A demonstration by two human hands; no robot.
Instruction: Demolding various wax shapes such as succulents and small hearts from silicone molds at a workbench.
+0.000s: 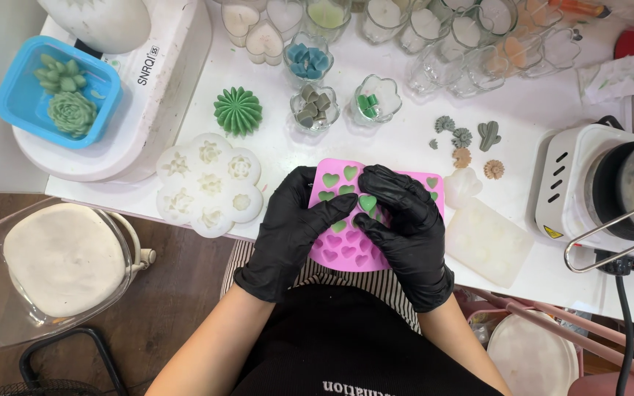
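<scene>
Pink silicone mould (346, 253) with heart-shaped cavities lies at the near edge of the white table (405, 139), and we hold it with both gloved hands. Our left hand (288, 235) grips its left side, fingers curled across the top; our right hand (405, 227) clamps the right side and pinches a green wax heart (367, 202) just lifted above the cavities. Several green hearts sit in the upper rows, while the lower cavities look empty, so we judge the unmoulding partly done. To the left, a white flower mould (210, 183) holds pale flowers. A blue tub (20, 92) carries green succulent shapes. Small glass cups (315, 108) contain blue, grey and green wax pieces.
</scene>
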